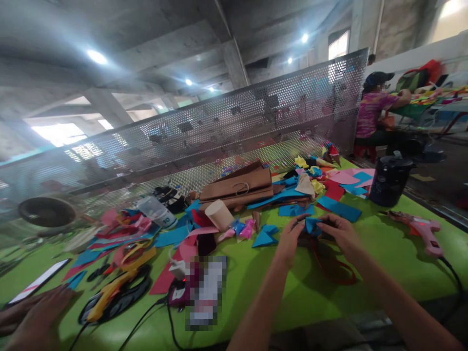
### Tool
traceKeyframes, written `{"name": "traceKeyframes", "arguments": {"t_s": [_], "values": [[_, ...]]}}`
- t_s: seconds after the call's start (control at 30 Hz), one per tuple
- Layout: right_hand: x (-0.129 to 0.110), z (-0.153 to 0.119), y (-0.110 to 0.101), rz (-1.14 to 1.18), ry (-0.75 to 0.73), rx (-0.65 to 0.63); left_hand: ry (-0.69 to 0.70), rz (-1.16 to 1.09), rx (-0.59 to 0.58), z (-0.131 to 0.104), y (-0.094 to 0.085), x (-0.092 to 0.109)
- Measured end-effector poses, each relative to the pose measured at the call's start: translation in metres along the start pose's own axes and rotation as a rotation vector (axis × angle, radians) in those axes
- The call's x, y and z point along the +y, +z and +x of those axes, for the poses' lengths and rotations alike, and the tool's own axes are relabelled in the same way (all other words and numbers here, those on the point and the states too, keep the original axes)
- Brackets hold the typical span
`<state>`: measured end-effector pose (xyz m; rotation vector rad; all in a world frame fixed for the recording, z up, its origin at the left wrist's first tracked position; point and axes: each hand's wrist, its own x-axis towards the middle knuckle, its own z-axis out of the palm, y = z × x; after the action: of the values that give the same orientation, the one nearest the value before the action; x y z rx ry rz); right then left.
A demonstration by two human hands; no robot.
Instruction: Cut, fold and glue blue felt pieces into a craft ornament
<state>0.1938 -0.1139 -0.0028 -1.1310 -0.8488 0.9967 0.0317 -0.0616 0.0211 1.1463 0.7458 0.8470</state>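
Note:
Both my hands meet over the green table [329,302] and pinch one small blue folded piece of felt [312,224]. My left hand [290,239] grips its left side, my right hand [338,231] its right side. A red strip [334,270] lies on the table just under and in front of my hands. A blue folded felt shape [265,236] rests a little to the left of my left hand.
A pink glue gun [420,229] lies at right, a black round container [390,179] behind it. Felt scraps, brown paper bags [237,187], a cardboard cone [219,214] and a yellow glue gun [109,292] cover the left. A perforated metal screen [219,131] backs the table. Another person's hand [36,317] rests at bottom left; a person [373,117] sits far right.

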Motion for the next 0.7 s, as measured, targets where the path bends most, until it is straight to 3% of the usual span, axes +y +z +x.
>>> {"name": "traceKeyframes", "arguments": {"t_s": [0.27, 0.5, 0.7], "values": [[0.002, -0.002, 0.015, -0.022, 0.007, 0.022, 0.102, 0.072, -0.116, -0.003, -0.021, -0.002], [-0.009, 0.006, 0.036, -0.096, 0.002, 0.041, 0.268, 0.496, -0.139, -0.006, -0.051, 0.003], [-0.026, 0.012, 0.058, -0.289, -0.003, -0.021, 0.484, 0.818, -0.066, -0.019, -0.056, 0.019]]}}
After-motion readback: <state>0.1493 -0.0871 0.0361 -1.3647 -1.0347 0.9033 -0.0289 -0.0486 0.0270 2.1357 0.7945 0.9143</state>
